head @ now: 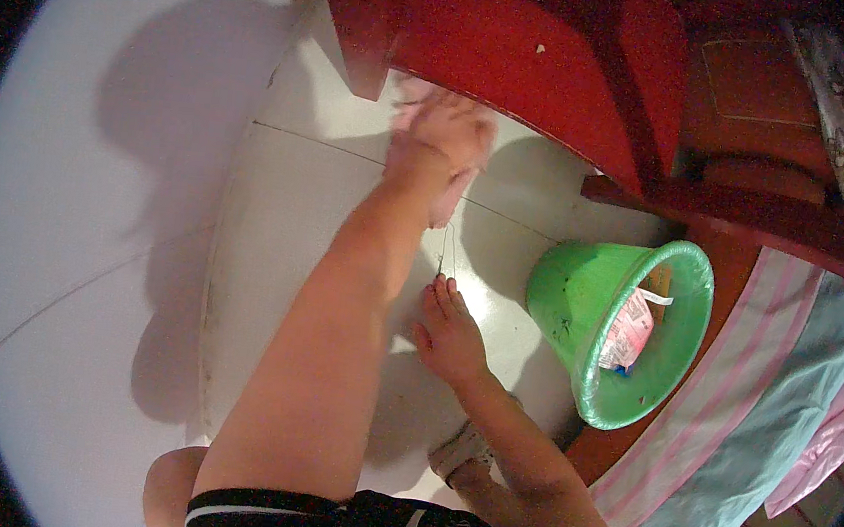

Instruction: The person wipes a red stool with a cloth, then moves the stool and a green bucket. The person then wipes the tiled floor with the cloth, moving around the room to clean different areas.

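My left hand [449,130], blurred, reaches low over the pale tiled floor beneath a red wooden panel [501,44]. Under its palm and fingers is a pink cloth [452,200], largely covered by the hand. From the cloth's near edge, two thin dark strands of thread or wire [454,247] run towards me. My right hand [453,334] is lower down near the floor, its fingertips at the near ends of these strands. Whether the fingers pinch them cannot be made out.
A green bin [570,291] with a plastic liner stands right of my hands, holding a pink wrapper [628,330]. Striped fabric [730,351] hangs over a brown wooden edge at the right. A white wall [71,233] rises at the left. My shoe [462,451] is below my right forearm.
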A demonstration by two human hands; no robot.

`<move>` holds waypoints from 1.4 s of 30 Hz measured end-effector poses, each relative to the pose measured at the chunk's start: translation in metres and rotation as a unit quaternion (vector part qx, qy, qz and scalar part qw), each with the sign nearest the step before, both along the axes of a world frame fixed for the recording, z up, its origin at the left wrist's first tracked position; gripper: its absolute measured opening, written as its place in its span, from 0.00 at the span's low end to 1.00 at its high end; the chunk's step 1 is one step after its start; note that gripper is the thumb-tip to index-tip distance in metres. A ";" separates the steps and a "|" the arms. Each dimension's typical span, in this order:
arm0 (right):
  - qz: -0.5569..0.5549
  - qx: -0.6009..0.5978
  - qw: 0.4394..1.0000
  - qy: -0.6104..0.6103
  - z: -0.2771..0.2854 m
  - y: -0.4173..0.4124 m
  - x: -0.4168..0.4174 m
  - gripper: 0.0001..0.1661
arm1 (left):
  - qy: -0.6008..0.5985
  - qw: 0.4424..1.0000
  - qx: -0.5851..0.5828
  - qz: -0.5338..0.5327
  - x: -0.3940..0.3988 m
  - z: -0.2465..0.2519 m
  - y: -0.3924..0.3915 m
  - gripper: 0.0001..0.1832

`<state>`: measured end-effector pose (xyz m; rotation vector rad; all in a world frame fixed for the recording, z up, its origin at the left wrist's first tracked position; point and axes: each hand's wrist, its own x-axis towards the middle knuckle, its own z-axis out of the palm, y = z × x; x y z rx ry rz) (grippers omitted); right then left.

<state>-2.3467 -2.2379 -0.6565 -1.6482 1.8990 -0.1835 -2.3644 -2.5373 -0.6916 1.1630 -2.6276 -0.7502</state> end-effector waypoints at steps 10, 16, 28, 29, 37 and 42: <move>0.031 0.080 0.988 -0.127 0.012 -0.007 0.022 0.26 | 0.074 0.936 -0.100 -0.329 -0.058 -0.026 0.113 0.34; 0.074 0.148 0.982 -0.096 0.078 0.049 0.014 0.28 | 0.113 0.901 -0.085 -0.411 -0.036 -0.030 0.122 0.30; -0.601 0.186 0.664 -0.405 0.212 0.125 -0.054 0.43 | 0.072 0.765 0.031 -0.639 0.185 -0.059 0.162 0.22; -0.655 0.149 0.579 -0.462 0.213 0.129 -0.058 0.50 | 0.065 0.772 0.025 -0.632 0.194 -0.055 0.152 0.22; -0.709 -0.125 0.484 -0.498 0.151 0.163 -0.146 0.28 | -0.010 0.917 0.097 -0.386 0.198 -0.001 0.125 0.22; -0.710 -0.122 0.481 -0.500 0.144 0.148 -0.134 0.21 | -0.047 0.957 -0.141 -0.248 0.173 -0.025 0.064 0.25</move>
